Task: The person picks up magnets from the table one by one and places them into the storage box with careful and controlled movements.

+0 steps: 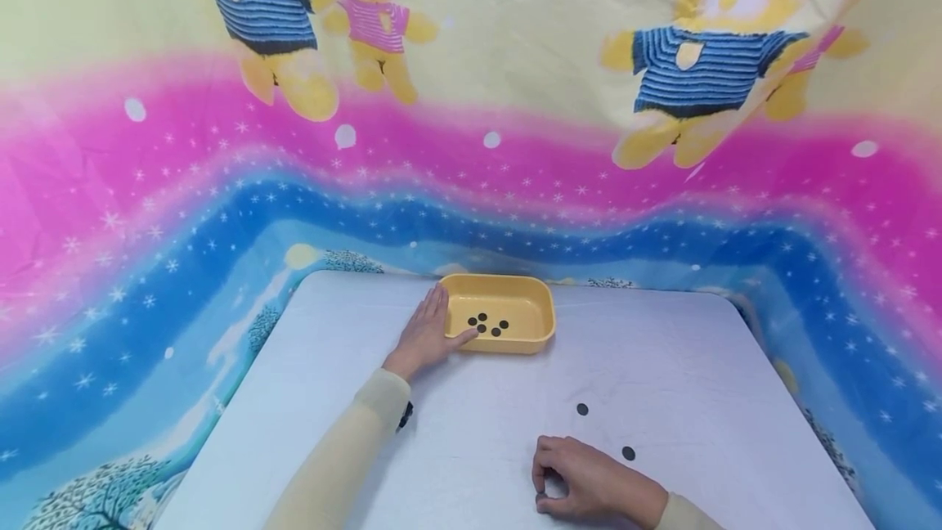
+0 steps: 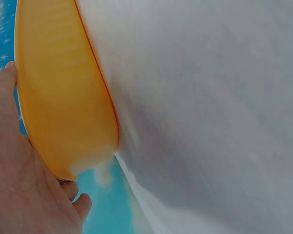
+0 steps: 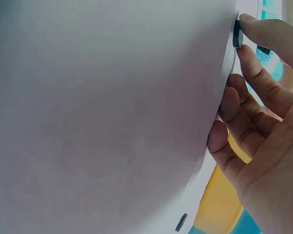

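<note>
A yellow rectangular tray (image 1: pixel 536 347) stands near the far edge of the table, with several small black discs (image 1: pixel 482 329) lying inside. My left hand (image 1: pixel 425 338) rests against its near left corner, fingers straight along the left side and thumb at the front rim. In the left wrist view, that hand (image 2: pixel 24 165) touches the tray's outer wall (image 2: pixel 68 97). Close to the tabletop, my right hand (image 1: pixel 585 477) pinches a black disc (image 3: pixel 238 35) between thumb and index finger; the other fingers are bent. Two loose black discs (image 1: pixel 583 409) lie on the table beyond that hand.
A white cloth covers the table (image 1: pixel 684 375). Behind and at both sides hangs a patterned curtain (image 1: pixel 471 186) with bears and snowflakes, close to the table's edges. The tray's back side stands near this curtain.
</note>
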Demonstrator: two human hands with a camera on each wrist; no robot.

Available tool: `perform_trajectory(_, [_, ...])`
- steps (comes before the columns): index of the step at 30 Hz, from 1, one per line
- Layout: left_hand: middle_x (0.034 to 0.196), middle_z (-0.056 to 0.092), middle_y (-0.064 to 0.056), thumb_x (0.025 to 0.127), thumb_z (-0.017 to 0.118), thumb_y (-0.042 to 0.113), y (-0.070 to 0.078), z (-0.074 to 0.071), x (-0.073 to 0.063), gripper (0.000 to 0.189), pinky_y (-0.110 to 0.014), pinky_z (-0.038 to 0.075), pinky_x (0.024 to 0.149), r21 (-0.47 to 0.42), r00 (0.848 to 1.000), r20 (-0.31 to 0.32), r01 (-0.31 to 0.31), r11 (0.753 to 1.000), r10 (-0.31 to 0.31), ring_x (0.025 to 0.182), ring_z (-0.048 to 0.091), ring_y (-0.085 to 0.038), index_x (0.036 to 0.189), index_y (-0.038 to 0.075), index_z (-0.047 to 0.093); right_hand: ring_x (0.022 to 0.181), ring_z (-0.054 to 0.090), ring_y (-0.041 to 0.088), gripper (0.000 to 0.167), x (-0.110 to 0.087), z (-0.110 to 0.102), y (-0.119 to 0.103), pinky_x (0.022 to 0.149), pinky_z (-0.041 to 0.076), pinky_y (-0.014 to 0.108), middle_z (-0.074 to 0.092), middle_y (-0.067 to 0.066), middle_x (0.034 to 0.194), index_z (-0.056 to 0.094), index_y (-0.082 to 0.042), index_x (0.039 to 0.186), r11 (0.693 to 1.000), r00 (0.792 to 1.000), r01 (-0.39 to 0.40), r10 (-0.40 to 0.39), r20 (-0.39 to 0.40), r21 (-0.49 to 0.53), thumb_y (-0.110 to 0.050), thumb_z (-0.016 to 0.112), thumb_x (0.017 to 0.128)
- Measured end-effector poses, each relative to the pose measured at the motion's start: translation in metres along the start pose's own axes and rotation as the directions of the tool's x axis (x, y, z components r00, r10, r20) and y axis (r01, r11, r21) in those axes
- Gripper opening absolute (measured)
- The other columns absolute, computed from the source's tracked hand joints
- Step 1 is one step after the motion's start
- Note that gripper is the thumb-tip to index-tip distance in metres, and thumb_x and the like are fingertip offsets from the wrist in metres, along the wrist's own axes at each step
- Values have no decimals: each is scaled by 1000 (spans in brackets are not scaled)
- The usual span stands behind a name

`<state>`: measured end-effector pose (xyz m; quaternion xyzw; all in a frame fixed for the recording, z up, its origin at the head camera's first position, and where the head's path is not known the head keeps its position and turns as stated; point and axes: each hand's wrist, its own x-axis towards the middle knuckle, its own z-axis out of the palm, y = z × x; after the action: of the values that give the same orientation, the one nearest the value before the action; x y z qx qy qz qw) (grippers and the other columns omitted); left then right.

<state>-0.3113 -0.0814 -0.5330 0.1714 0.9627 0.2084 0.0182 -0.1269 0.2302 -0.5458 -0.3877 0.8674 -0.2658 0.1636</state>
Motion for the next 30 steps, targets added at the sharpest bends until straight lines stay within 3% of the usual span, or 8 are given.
perform_trajectory(4, [180, -1, -17, 101, 55, 74, 0, 1, -1, 113, -44, 4, 135, -19, 1000, -3, -1, 1000, 1, 166, -4, -28, 170, -2, 7, 79, 50, -7, 18, 1, -1, -4, 69, 47, 14, 55, -21, 93, 68, -32, 91, 1000, 1000, -5, 4, 20, 24, -31, 85, 94])
perform_trajectory(12, [180, 1, -17, 101, 53, 75, 0, 2, -2, 113, -43, 4, 135, -3, 1000, -3, 7, 1000, -7, 166, -4, -28, 171, -1, 7, 75, 53, -5, 21, 4, -2, -15, 66, 48, 18, 58, -21, 85, 65, -32, 90, 984, 987, -142, 132, 95, 104, -28, 86, 93])
perform_trajectory(17, [180, 1, -18, 101, 55, 73, -1, 1, -1, 112, -44, 4, 135, -12, 1000, -5, 3, 1000, -3, 166, -4, -29, 170, -1, 7, 72, 53, -3, 20, 5, -2, -17, 63, 48, 19, 58, -20, 80, 65, -30, 91, 969, 980, -186, 170, 107, 164, -22, 84, 94])
perform_trajectory(20, [180, 0, -18, 102, 55, 72, -1, 1, -1, 112, -45, 4, 135, -13, 1000, -2, 0, 1000, 0, 166, -5, -29, 171, -1, 6, 72, 54, -4, 20, 7, -4, -16, 64, 50, 18, 57, -20, 80, 66, -28, 92, 971, 986, -156, 143, 80, 183, -17, 82, 95])
perform_trajectory(25, [180, -2, -16, 99, 47, 81, 0, 0, -1, 117, -45, 5, 135, -5, 1000, 8, 0, 1000, 0, 166, -6, -27, 171, 0, 4, 73, 53, -6, 21, 11, -11, -11, 65, 51, 17, 58, -20, 81, 67, -26, 94, 987, 997, -61, 65, -29, 147, -11, 82, 95])
perform_trajectory(30, [180, -1, -16, 96, 40, 88, -3, 1, 2, 121, -47, 8, 135, 5, 1000, 2, -8, 1000, 8, 166, -4, -29, 171, 0, 5, 76, 56, -4, 20, 22, -21, -4, 67, 53, 19, 63, -18, 85, 70, -25, 96, 983, 992, -68, 84, -89, 168, -6, 79, 96])
